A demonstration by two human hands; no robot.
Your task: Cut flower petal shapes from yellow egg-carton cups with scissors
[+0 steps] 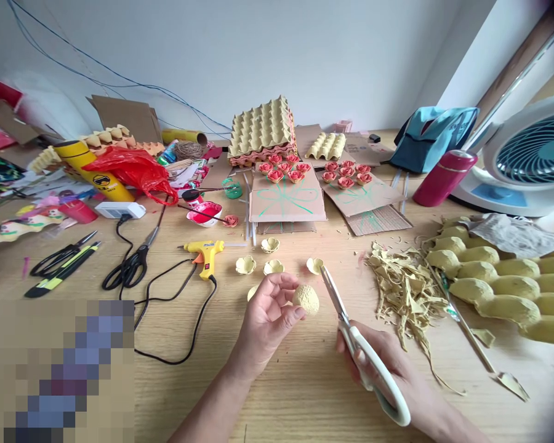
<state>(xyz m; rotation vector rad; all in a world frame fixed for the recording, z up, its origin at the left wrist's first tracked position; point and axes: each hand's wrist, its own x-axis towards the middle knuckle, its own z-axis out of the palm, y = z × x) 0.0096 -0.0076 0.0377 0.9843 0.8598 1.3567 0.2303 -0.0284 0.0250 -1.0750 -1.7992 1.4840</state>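
Note:
Between the thumb and fingers of my left hand (273, 317) is a rounded, pale yellow egg-carton cup (306, 299), its bumpy outside facing me. My right hand (383, 360) grips white-handled scissors (373, 369), with the blades pointing up and away, just right of the cup and apart from it. Past the blade tips lies a cut carton cup (314, 266). Several petal-edged carton cups, among them one cup (270, 245) at the back, sit beyond my left hand; another is partly hidden behind its fingers.
Carton scraps (404, 289) and a large egg tray (498, 271) lie at right. At left are a corded yellow glue gun (206, 253), black scissors (132, 264) and a cutter (64, 271). Red paper flowers (284, 167) rest on cardboard (286, 203) behind. A fan (530, 154) stands far right.

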